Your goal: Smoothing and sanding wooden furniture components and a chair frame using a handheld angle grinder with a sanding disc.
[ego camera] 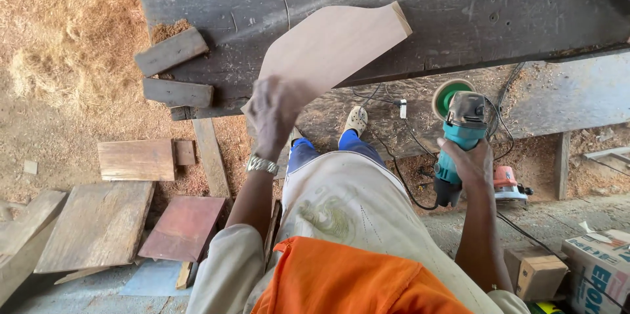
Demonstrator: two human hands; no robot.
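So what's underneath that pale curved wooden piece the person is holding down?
The pale curved board lies on a dark, dusty workbench. The left hand presses its near end, which overhangs the bench edge. Whatever lies directly beneath the board is covered.

Left hand (274,112) forward, fingers blurred; right hand (469,160) clenched, arm extended.

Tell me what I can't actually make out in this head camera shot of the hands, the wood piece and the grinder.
- Left hand: motion-blurred, so its grip on the curved wooden board is unclear.
- Board's lower end: hidden behind that hand.
- Teal angle grinder: handle covered by the right hand; whether the disc spins cannot be told.
- Orange power tool: partly hidden behind the right forearm.
- Cardboard boxes: cut off by the right and bottom edges.
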